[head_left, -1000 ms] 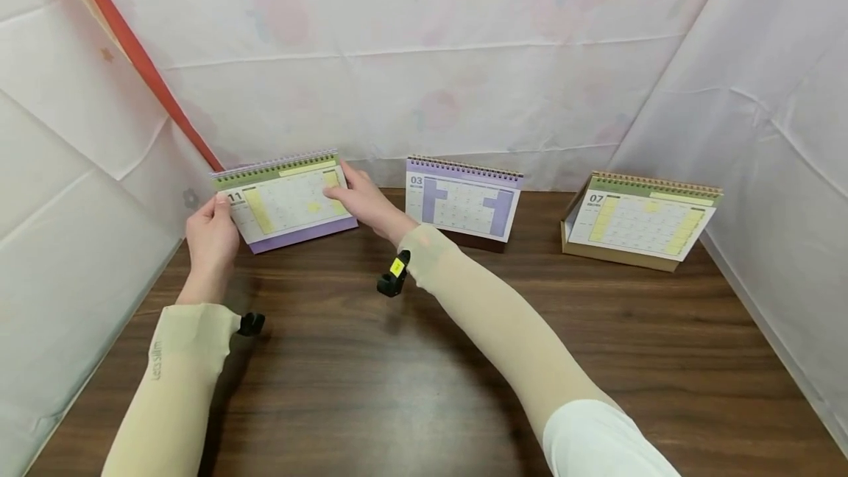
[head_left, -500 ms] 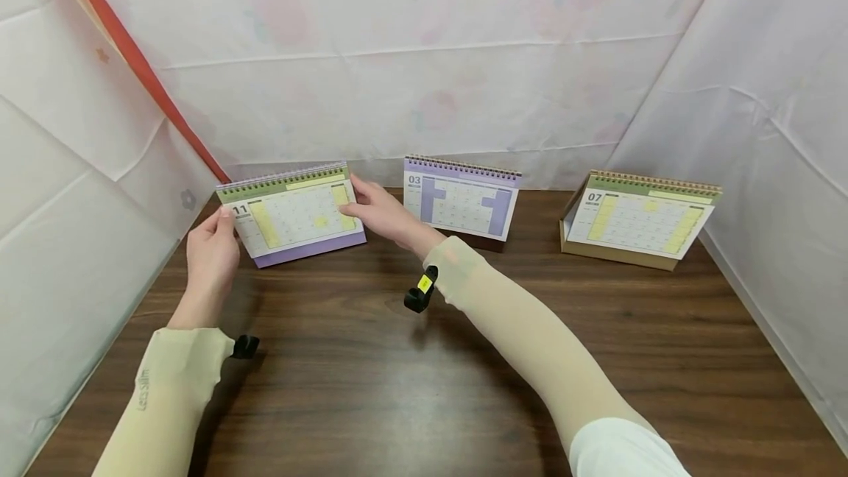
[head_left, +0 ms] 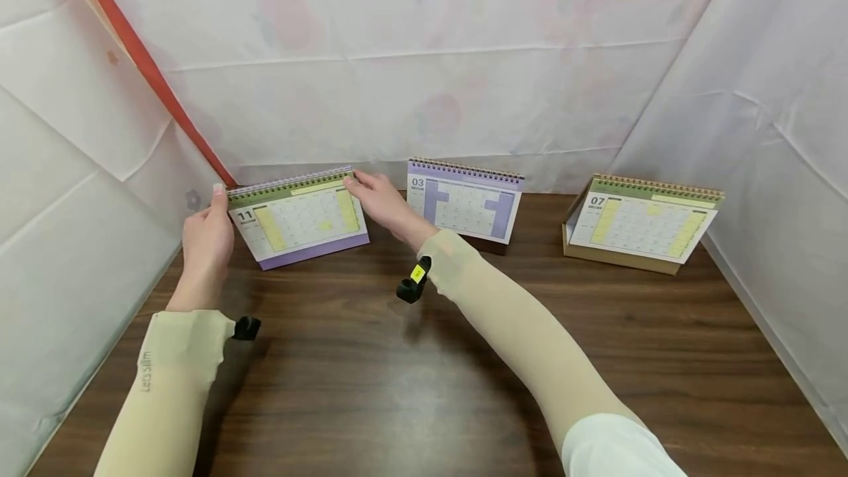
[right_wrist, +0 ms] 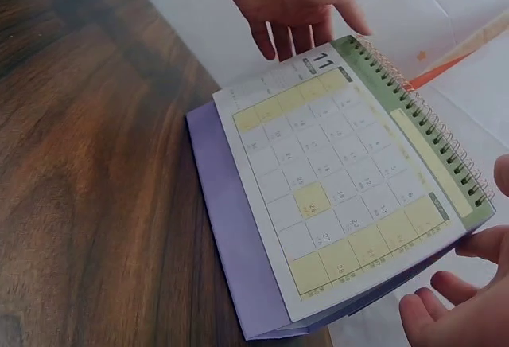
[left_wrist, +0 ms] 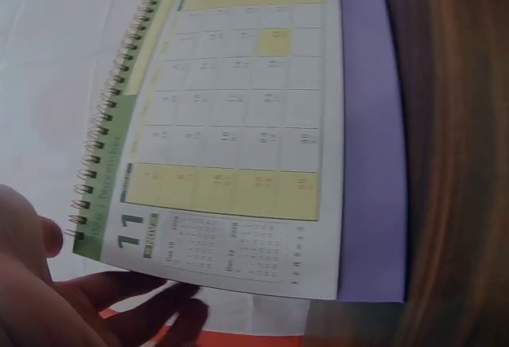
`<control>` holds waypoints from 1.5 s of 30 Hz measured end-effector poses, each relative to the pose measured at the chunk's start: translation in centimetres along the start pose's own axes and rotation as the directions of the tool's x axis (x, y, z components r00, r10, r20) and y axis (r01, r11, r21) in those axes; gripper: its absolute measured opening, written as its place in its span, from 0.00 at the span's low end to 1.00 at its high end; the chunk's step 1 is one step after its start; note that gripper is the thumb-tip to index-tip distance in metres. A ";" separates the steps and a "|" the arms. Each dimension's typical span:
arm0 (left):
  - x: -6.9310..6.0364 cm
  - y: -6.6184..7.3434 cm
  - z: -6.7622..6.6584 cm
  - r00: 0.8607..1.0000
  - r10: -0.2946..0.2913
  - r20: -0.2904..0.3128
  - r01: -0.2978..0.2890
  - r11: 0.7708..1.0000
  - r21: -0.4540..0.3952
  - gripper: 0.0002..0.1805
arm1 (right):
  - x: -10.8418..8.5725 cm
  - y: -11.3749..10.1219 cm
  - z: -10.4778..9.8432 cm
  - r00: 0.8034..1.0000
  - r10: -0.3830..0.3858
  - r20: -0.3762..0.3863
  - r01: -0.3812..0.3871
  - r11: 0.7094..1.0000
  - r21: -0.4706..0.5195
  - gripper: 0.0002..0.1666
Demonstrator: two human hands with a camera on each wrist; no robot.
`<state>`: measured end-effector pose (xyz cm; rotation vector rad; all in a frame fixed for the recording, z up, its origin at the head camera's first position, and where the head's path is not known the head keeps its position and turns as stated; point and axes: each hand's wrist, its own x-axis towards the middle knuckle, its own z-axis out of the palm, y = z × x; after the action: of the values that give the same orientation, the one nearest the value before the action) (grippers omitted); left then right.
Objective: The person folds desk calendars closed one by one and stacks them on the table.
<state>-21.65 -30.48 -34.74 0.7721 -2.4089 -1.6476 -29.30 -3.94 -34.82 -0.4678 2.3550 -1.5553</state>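
Observation:
In the head view, a desk calendar (head_left: 298, 219) with page 11, a green header and a purple base stands on the table at the left. My left hand (head_left: 208, 238) is at its left edge with the thumb raised; the right wrist view shows this left hand (right_wrist: 298, 5) with fingers extended beside the page. At the calendar's right edge is my right hand (head_left: 387, 205), its thumb near the top corner. Seen from the right wrist, the right hand (right_wrist: 469, 299) has loosely bent fingers beside the side edge, thumb apart from the spiral.
A purple calendar (head_left: 464, 205) showing 03 stands in the middle, just right of my right hand. Farther right is a green-topped calendar (head_left: 645, 223) showing 07. White patterned cloth (head_left: 424, 57) hangs behind the brown wooden table (head_left: 424, 389).
The 11 calendar came down and slightly right onto the table between both hands. Since then, my left thumb has lifted off the page and my right thumb has slid up toward the top corner.

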 end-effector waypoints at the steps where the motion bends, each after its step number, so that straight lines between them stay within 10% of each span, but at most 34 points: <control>1: 0.0 0.1 -0.1 1.000 -0.006 0.001 0.006 1.000 0.011 0.54 | 0.1 -0.1 0.0 1.000 0.005 -0.006 -0.005 1.000 0.014 0.37; 13: 0.1 0.9 -0.5 0.993 0.095 0.075 -0.091 0.994 -0.065 0.43 | 0.4 -1.1 -0.1 0.999 -0.031 -0.039 0.041 0.949 0.312 0.34; 25: -0.1 2.0 0.3 0.954 0.252 -0.161 -0.293 0.893 -0.342 0.22 | 0.6 -2.5 -0.6 0.962 -0.078 -0.261 0.202 0.849 0.489 0.28; 31: 0.1 1.0 0.0 0.938 0.271 -0.214 -0.342 0.821 -0.458 0.16 | 0.3 -2.2 -0.7 0.957 -0.125 -0.263 0.229 0.883 0.411 0.17; 37: 0.4 0.2 -0.5 0.926 0.303 -0.223 -0.372 0.831 -0.413 0.12 | 0.0 -1.7 -0.8 0.945 -0.157 -0.288 0.256 0.901 0.349 0.13; 45: 0.2 -0.2 -1.2 0.946 0.282 -0.162 -0.325 0.797 -0.509 0.09 | -0.4 -0.6 -0.6 0.939 -0.210 -0.272 0.289 0.911 0.293 0.12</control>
<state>-21.34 -31.64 -34.48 0.3231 -1.7538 -1.9508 -29.10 -3.55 -33.98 -0.5503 2.1931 -2.1887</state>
